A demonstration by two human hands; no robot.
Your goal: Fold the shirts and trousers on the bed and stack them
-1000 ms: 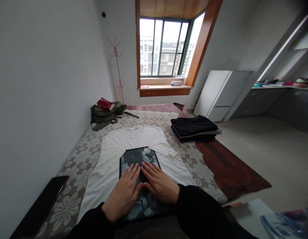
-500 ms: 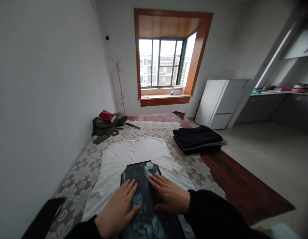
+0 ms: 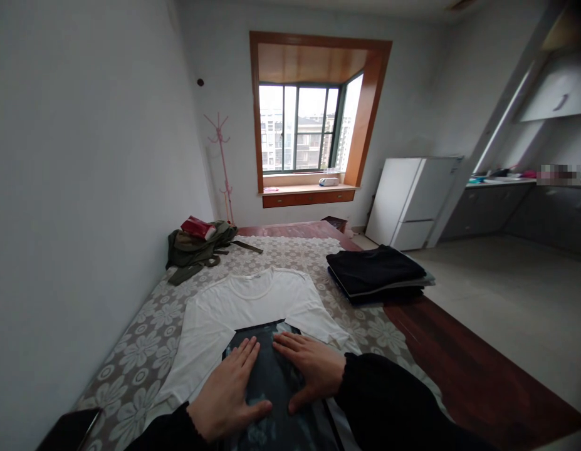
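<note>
A person's two bare hands lie on a white short-sleeved shirt (image 3: 247, 294) spread over a flower-patterned cloth (image 3: 135, 351). Take the shirt as a clock, its round neckline at 12 and the wearer at 6. The left hand (image 3: 227, 391) is open, palm down, over the near-left part of a dark panel (image 3: 266, 369), fingers together and pointing to 1 o'clock; the right hand (image 3: 313, 369) is open too, palm down, fingers aimed at 10 o'clock. Neither grips anything, and the thumbs are apart. For smoothing, it would seem best to keep the palms level, press evenly, and work outward from the middle, the left toward 9 o'clock and the right toward 3, lightly enough not to drag the thin fabric into new creases. The panel sits on the shirt's lower half, toward 6 o'clock, and runs out of view there. It is charcoal with cloudy blue-grey patches and a black border; its far corners look cut off where the sleeves lie, and whether it is printed on is hard to tell. The shirt itself is plain, with soft wrinkles near the sleeves. A folded dark stack of clothes (image 3: 375, 269) rests at 2 o'clock, a green bag (image 3: 191, 250) at 11.
</note>
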